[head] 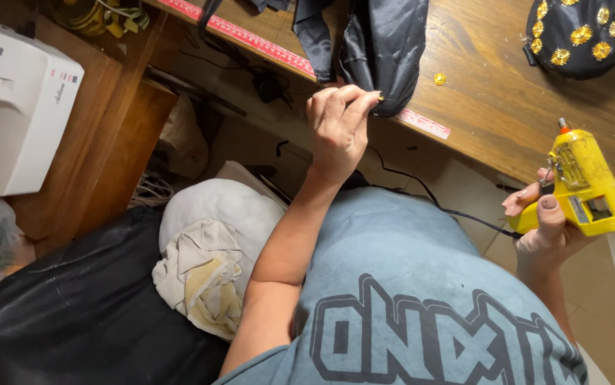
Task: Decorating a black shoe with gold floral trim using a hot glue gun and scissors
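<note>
Black satin fabric (386, 50) hangs over the worktop (507, 93) edge at twelve o'clock, its lower tip pinched by the left hand (337, 128) fingers (354, 96). Right hand (546, 228), at three o'clock, grips a yellow glue gun (585, 185), fingers wrapped closed around it.

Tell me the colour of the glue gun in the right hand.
Yellow, with an orange tip: glue gun, head view.

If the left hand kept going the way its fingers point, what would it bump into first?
The left hand points its fingertips at the black cloth hanging over the table edge. They already seem to touch it, so it would likely meet the cloth first.
</note>
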